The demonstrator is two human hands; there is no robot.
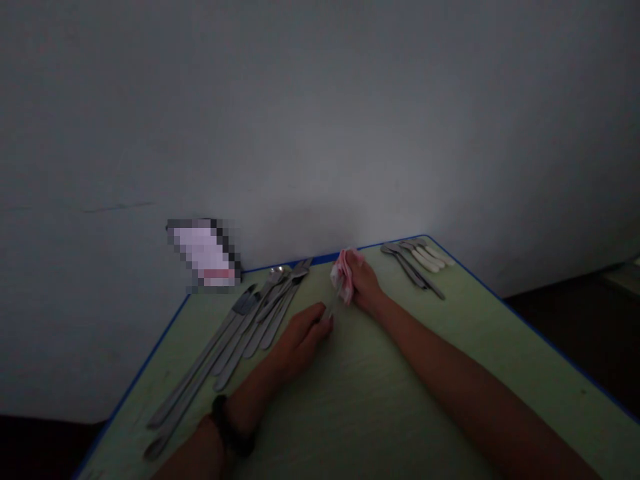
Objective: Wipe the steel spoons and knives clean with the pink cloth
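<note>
My left hand (301, 339) is closed around one end of a slim metal utensil (333, 309), blurred, its kind hidden. My right hand (365, 281) grips a crumpled pink-and-white cloth (343, 272), which covers the utensil's far end. Both hands are above the middle of the table. Just left of my left hand lies a row of long metal cutlery (235, 353), with spoon bowls (277, 272) toward the wall. Beyond my right hand, smaller cutlery rests at the far right: dark metal pieces (413, 272) and several with white handles (427, 257).
The pale green table (370, 407) has a blue edge and stands against a grey wall (320, 120). A phone-like device (205, 253), blurred out by large pixels, leans on the wall at the table's back left corner.
</note>
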